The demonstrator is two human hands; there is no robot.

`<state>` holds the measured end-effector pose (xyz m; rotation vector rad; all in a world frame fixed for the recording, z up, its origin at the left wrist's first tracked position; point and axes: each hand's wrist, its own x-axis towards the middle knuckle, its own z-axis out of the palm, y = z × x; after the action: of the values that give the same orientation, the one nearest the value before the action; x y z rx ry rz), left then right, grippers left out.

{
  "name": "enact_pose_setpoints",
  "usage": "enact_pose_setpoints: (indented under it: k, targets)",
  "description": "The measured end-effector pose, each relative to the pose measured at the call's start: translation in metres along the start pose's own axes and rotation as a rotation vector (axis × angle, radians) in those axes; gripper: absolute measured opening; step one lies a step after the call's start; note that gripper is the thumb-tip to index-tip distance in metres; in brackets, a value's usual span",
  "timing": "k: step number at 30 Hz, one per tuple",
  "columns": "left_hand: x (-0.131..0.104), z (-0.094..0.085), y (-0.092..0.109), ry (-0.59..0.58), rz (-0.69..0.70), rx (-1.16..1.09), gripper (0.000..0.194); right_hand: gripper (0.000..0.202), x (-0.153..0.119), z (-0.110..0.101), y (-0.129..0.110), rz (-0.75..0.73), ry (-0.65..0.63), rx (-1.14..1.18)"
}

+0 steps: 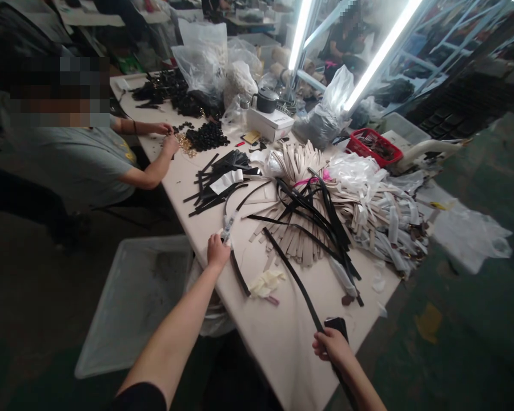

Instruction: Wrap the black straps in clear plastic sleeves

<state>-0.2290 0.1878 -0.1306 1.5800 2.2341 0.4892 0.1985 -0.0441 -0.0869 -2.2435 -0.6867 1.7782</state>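
Observation:
My left hand (219, 250) is closed round a black strap (240, 274) with clear plastic wrap (228, 224) on it, at the table's left edge. Near the table's front right, my right hand (330, 344) is closed on a long black strap (297, 279), which runs from the table's middle back under my forearm. A dark phone-like object (336, 326) lies just beyond my right hand. Between the hands are a crumpled pale yellow cloth (266, 283) and a small pinkish item (273, 300). More black straps (308, 206) lie over a fanned bundle of beige straps (300, 245).
A person (98, 154) works at the left edge beside black and gold small parts (205, 137). An empty-looking plastic tub (132, 302) is below left. Farther back stand a white box (269, 123), plastic bags (321, 123), a red basket (374, 146) and bright tube lights.

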Motion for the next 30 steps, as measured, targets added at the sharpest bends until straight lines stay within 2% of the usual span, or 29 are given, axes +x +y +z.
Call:
enact_pose_setpoints:
  k: [2, 4, 5, 7, 8, 10, 13, 16, 18, 21, 25, 28, 30]
  targets:
    - [-0.048, -0.005, -0.023, 0.063, -0.022, -0.028, 0.037, 0.013, 0.008, -0.001, 0.008, -0.005, 0.084, -0.222]
    - [-0.103, -0.005, -0.052, 0.097, -0.089, -0.037, 0.031, 0.018, 0.020, 0.008, -0.002, -0.147, 0.202, -0.429]
    - [-0.130, -0.002, -0.066, 0.121, -0.156, -0.045, 0.030, 0.025, 0.027, 0.018, -0.014, -0.244, 0.256, -0.507]
    - [-0.173, 0.008, -0.090, 0.003, -0.221, -0.039, 0.031, 0.037, 0.044, 0.045, -0.049, -0.417, 0.340, -0.627]
    - [-0.188, 0.015, -0.098, -0.048, -0.233, -0.035, 0.033, 0.040, 0.052, 0.060, -0.069, -0.485, 0.366, -0.681]
    - [-0.201, 0.028, -0.107, -0.143, -0.231, -0.022, 0.039, 0.043, 0.068, 0.088, -0.106, -0.560, 0.388, -0.772]
    - [-0.193, 0.045, -0.108, -0.223, -0.230, -0.008, 0.038, 0.032, 0.087, 0.116, -0.140, -0.559, 0.360, -0.817]
    - [-0.178, 0.052, -0.103, -0.270, -0.216, -0.013, 0.017, 0.017, 0.095, 0.126, -0.147, -0.545, 0.337, -0.798]
    - [-0.175, 0.049, -0.101, -0.261, -0.200, -0.029, 0.011, 0.017, 0.095, 0.125, -0.146, -0.531, 0.338, -0.767]
    - [-0.185, 0.032, -0.101, -0.205, -0.183, -0.061, 0.011, 0.024, 0.088, 0.113, -0.147, -0.501, 0.336, -0.698]
    - [-0.210, -0.013, -0.098, -0.118, -0.185, -0.107, 0.014, 0.038, 0.070, 0.071, -0.163, -0.503, 0.345, -0.583]
    - [-0.223, -0.058, -0.078, -0.054, -0.077, -0.244, 0.015, 0.041, 0.041, 0.035, -0.173, -0.540, 0.390, -0.488]
    - [-0.227, -0.090, -0.053, -0.032, 0.019, -0.339, 0.013, 0.039, 0.009, 0.025, -0.173, -0.573, 0.366, -0.440]
